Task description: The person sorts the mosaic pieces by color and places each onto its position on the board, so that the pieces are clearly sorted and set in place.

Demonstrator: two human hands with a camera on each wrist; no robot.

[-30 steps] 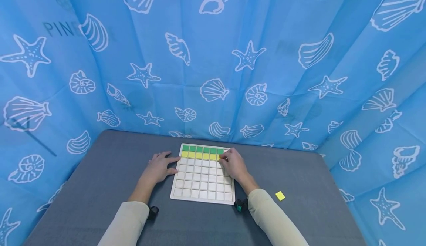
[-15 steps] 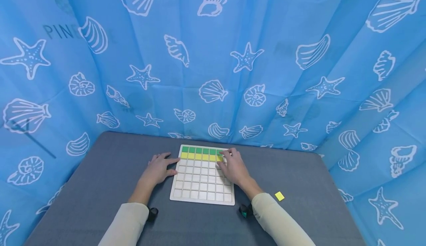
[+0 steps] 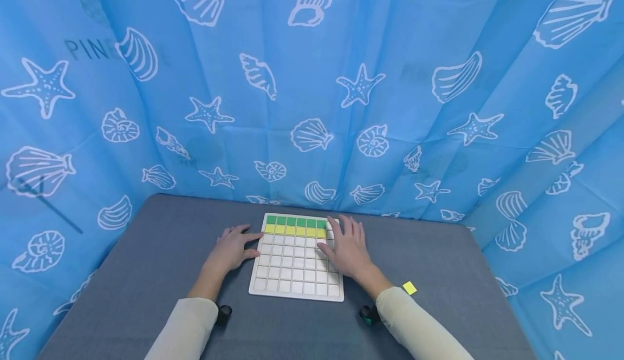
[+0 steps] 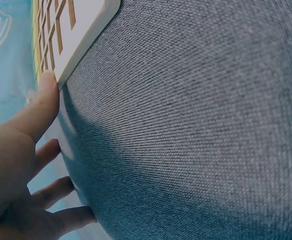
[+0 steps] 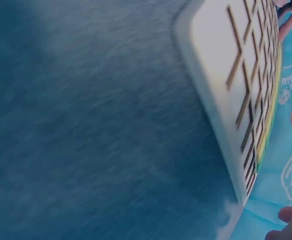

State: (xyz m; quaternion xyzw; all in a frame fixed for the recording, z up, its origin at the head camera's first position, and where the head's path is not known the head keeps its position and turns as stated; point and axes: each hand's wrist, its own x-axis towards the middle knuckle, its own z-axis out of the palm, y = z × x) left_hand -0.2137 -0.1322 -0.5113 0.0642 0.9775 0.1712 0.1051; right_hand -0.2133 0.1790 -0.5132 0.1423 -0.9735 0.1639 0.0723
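A white gridded board (image 3: pixel 291 296) lies on the grey table. Green square tiles (image 3: pixel 291 221) fill most of its far row, and yellow square tiles (image 3: pixel 291 230) most of the row below. Thumb and index finger of my left hand (image 3: pixel 231 249) touch the board's left edge; the left wrist view has the thumb (image 4: pixel 46 95) at the board's rim. Over the board's right side my right hand (image 3: pixel 352 254) hovers with fingers spread, nothing in it, hiding part of the last column. In the right wrist view the board (image 5: pixel 211 45) shows edge-on, with right fingertips at the frame's edge.
A loose yellow tile (image 3: pixel 409 288) lies on the grey tabletop (image 3: pixel 468 295), right of the board and beside my right sleeve (image 3: pixel 414 322). Behind the table hangs a blue curtain (image 3: pixel 292 95) with white shells. Dark devices (image 3: pixel 224 313) sit at both wrists.
My right hand has let go of a yellow tile at the right end of the yellow row, opened its fingers and drawn back rightward. The left hand stays at the edge.
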